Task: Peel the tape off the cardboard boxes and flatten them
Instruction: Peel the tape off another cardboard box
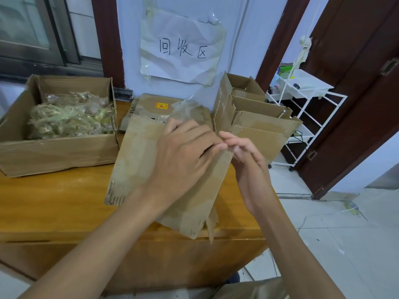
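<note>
The flattened cardboard box lies on the wooden table, with the left hand resting on it, fingers curled at its right edge; whether they pinch tape, I cannot tell. The right hand hovers beside it, fingers loosely parted. Left of this box, an open carton brims with glossy, crumpled tape. Behind it, unflattened boxes wait; I'd judge the job about midway.

Wooden table fills lower left, paper sign w/ handwritten characters taped to wall at 12 o'clock, window at 10, white wire cart at 3 beside dark brown door, tiled floor at 4.
</note>
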The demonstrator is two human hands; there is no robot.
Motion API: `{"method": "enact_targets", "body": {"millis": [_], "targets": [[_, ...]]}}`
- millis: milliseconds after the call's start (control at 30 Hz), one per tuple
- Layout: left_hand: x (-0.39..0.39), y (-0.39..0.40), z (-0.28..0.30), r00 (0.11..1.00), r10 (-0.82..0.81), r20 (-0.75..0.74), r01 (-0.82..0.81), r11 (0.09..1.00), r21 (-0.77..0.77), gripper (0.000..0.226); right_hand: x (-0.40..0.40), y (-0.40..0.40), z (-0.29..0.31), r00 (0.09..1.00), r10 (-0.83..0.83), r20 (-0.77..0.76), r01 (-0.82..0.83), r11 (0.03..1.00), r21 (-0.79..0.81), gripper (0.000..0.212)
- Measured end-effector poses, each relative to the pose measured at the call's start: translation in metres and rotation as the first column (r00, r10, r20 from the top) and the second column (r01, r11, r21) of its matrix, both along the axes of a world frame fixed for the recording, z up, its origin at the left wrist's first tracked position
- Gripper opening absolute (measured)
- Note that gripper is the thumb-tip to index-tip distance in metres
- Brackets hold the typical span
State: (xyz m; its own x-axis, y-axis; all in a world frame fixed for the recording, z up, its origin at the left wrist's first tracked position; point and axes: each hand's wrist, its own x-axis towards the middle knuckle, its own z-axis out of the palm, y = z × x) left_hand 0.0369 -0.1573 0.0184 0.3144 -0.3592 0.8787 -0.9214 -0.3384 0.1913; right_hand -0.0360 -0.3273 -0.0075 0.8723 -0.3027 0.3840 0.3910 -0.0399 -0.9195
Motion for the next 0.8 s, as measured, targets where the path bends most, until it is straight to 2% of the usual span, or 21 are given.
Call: {"method": "enact_targets", "body": {"millis": [67, 133, 233, 367, 467, 533, 733, 800], "targets": [[-0.004, 0.006, -0.009, 0.999, 0.048, -0.008, -0.049, 0.992, -0.119, 0.028, -0.014, -0.001, 0.005, 0.999, -0.039, 0.033, 0.045, 0.984, -0.175, 0.017], [-0.008, 0.013, -0.019, 0.990, 0.132, -0.049, -0.139, 0.967, -0.213, 0.034, -0.027, 0.002, 0.008, 0.998, -0.039, 0.039, 0.049, 0.961, -0.271, 0.013], [-0.016, 0.020, -0.036, 0.981, 0.195, -0.004, -0.191, 0.952, -0.238, 0.038, -0.039, 0.009, 0.010, 0.997, -0.044, 0.066, 0.066, 0.918, -0.392, 0.014], [-0.021, 0.033, -0.036, 0.993, 0.119, 0.010, -0.113, 0.959, -0.260, 0.036, -0.048, 0.010, 0.015, 0.987, -0.053, 0.153, 0.135, 0.788, -0.600, 0.013], [-0.016, 0.047, -0.037, 0.996, -0.023, -0.084, 0.001, 0.966, -0.259, 0.035, -0.054, 0.003, 0.010, 0.975, -0.065, 0.213, 0.205, 0.630, -0.749, 0.018], [-0.014, 0.056, -0.039, 0.985, -0.093, -0.143, 0.058, 0.971, -0.232, 0.032, -0.056, 0.001, 0.006, 0.976, -0.034, 0.214, 0.194, 0.582, -0.790, 0.018], [-0.010, 0.066, -0.039, 0.981, -0.048, -0.188, 0.018, 0.988, -0.156, 0.035, -0.061, 0.022, -0.016, 1.000, 0.002, -0.015, -0.011, 0.794, -0.608, 0.035], [-0.009, 0.070, -0.044, 0.975, -0.054, -0.217, 0.020, 0.988, -0.155, 0.034, -0.060, 0.032, -0.027, 1.000, -0.018, 0.007, 0.018, 0.817, -0.576, 0.041]]}}
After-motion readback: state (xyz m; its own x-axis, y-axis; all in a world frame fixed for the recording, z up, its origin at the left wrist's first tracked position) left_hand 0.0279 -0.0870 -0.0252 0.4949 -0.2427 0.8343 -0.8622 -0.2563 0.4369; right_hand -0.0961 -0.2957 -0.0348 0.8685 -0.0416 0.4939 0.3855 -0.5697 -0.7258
